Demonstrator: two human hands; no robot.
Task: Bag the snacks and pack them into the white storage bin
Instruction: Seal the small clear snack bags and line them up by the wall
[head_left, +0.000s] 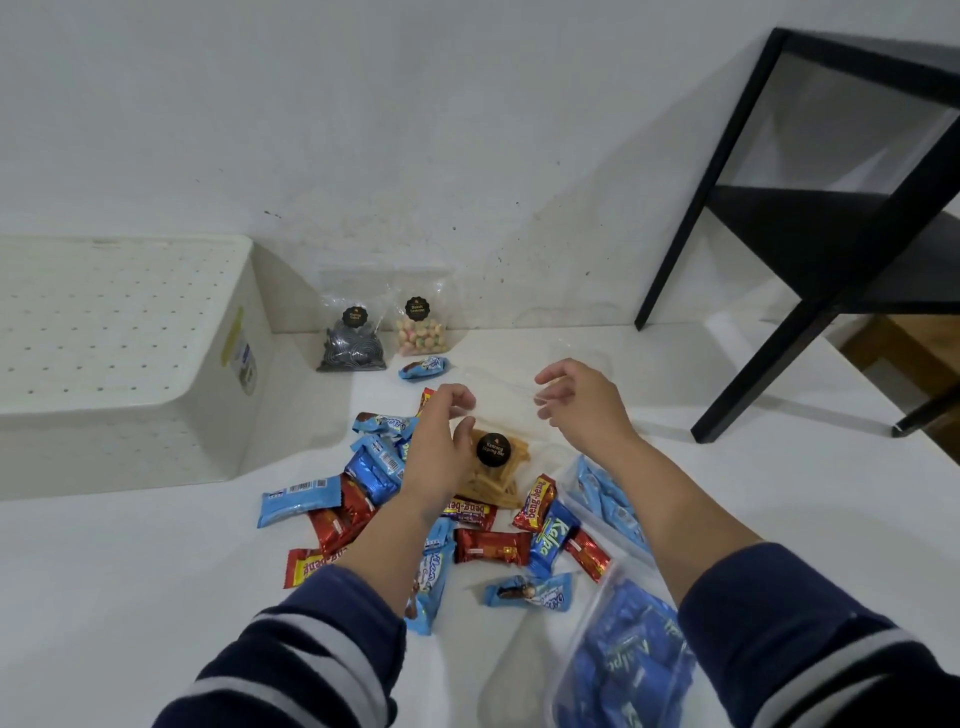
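A clear bag of yellow potato sticks (498, 475) with a round black label stands in the middle of a heap of loose wrapped snacks (488, 545), blue and red. My left hand (436, 447) grips the bag's left side near the top. My right hand (582, 405) pinches the clear plastic at its upper right, fingers curled. The white storage bin (130, 338) sits at the far left against the wall, with a perforated face up. A clear zip bag full of dark blue bars (623, 660) lies by my right sleeve, and another with light blue packs (608, 493) lies under my right forearm.
Two sealed clear snack bags lean on the wall: one with dark pieces (353, 343), one with pastel balls (418, 332). A single blue candy (423, 368) lies in front of them. A black table frame (779, 260) stands at the right.
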